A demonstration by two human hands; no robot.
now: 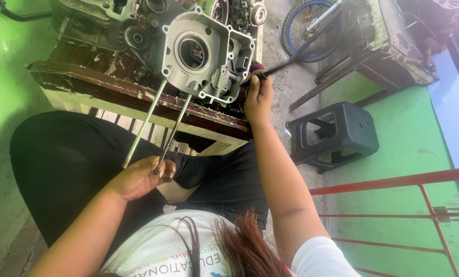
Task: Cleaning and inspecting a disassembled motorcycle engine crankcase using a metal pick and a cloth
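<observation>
Looking down from the head view: left hand [139, 178] clenched around the near end of a long metal stud [174, 132], long axis running from seven o'clock up to one o'clock into the grey engine case [204, 54]. Second stud [144, 125] just beside it, parallel, free end pointing to seven o'clock. Right hand [258, 96] at the case's three o'clock edge, grasping a dark slim tool [286, 62] angled toward two o'clock. Case resting on a worn wooden bench [137, 95]. Black plastic stool [334, 134] at four o'clock on green floor. Labels unreadable.
</observation>
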